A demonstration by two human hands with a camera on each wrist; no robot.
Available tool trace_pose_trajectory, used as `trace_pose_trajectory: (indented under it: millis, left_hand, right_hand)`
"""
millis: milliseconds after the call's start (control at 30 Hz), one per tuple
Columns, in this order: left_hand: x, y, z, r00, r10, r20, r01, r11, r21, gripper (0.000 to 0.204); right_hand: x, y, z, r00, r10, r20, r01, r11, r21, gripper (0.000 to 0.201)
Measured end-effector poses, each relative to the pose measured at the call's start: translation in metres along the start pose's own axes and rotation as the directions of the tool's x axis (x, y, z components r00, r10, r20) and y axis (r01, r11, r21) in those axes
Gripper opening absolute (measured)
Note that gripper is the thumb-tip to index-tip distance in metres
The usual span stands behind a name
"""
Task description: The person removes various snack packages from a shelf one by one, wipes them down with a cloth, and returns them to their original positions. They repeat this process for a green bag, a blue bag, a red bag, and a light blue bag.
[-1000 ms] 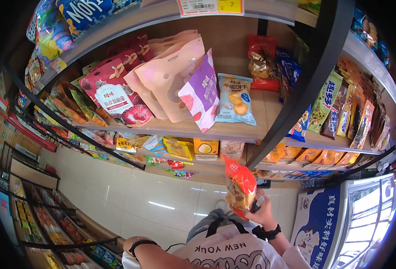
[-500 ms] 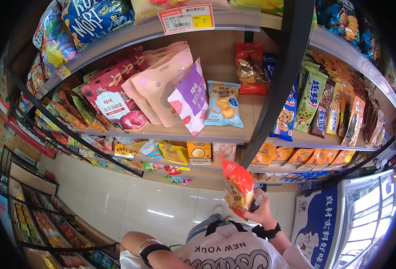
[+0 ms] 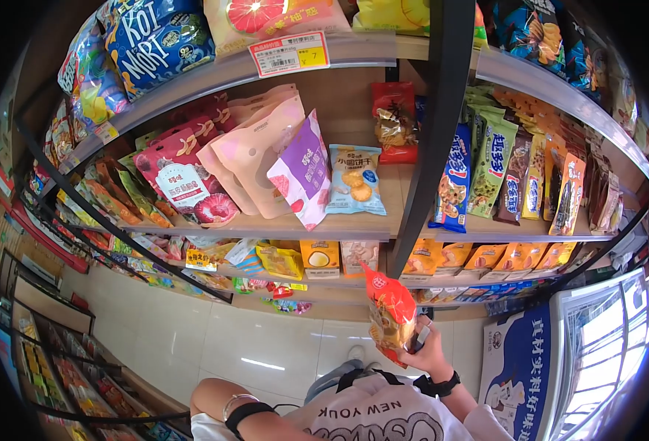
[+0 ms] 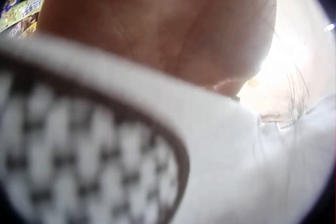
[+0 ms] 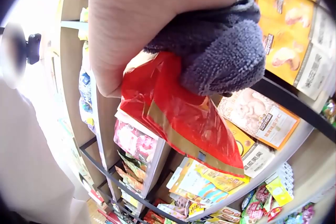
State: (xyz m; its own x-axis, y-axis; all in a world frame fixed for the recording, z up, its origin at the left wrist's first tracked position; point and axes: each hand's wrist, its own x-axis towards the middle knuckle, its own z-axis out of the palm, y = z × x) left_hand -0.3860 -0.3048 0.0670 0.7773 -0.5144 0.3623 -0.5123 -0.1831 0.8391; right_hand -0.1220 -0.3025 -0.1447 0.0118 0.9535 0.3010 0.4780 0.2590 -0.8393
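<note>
My right hand (image 3: 429, 353) grips a red snack bag (image 3: 392, 305) by its lower end, in front of the lower shelves. Through the bag's clear part, golden-brown pieces show. A dark grey terry cloth (image 5: 226, 50) is held in the same hand, pressed against the red bag (image 5: 184, 113) in the right wrist view. A black strap circles this wrist. My left arm (image 3: 218, 393) is bent at the bottom of the head view, with a bracelet and a black band. The left palm (image 4: 157, 24) fills the top of the left wrist view, close to white fabric; its fingers are hidden.
Pink pouches (image 3: 243, 162), a purple-and-white bag (image 3: 306, 173) and a blue biscuit bag (image 3: 355, 178) stand on the middle shelf. A black upright post (image 3: 434, 125) divides the shelving. Yellow and orange packs line the lower shelf. A white-framed freezer (image 3: 560, 309) stands at right.
The head view has shifted, so the shelves appear lower and farther left, with more of the upper shelf showing. My left arm has turned slightly. The right hand keeps its grip on the red bag.
</note>
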Motion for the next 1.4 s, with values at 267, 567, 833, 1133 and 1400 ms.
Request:
trace_pose_trajectory:
  millis: [267,567,833,1133,1400]
  left_hand:
    - [-0.075,-0.067,-0.005,0.581,-0.144,-0.801,-0.239,0.911,-0.337,0.093]
    - [-0.117,-0.096,0.041,0.146,-0.241,-0.959,-0.132,0.956,-0.261,0.077]
    - [-0.12,-0.097,0.046,0.07,-0.232,-0.97,-0.094,0.967,-0.238,0.072]
    - [-0.118,-0.09,0.033,0.094,-0.273,-0.957,-0.104,0.954,-0.282,0.062]
    - [-0.126,-0.093,0.019,0.14,-0.236,-0.962,-0.127,0.959,-0.254,0.061]
  right_hand:
    - [0.01,-0.014,-0.009,0.998,-0.021,-0.051,0.023,0.999,0.035,0.05]
    - [0.004,-0.009,-0.015,0.996,-0.005,-0.094,0.006,1.0,0.012,0.052]
    - [-0.003,-0.001,-0.021,0.997,0.025,-0.072,-0.027,0.999,-0.028,0.053]
    - [0.001,0.0,-0.022,0.993,0.07,-0.094,-0.065,0.996,0.057,0.05]
    - [0.004,-0.007,-0.024,0.988,0.111,-0.107,-0.105,0.993,0.056,0.047]
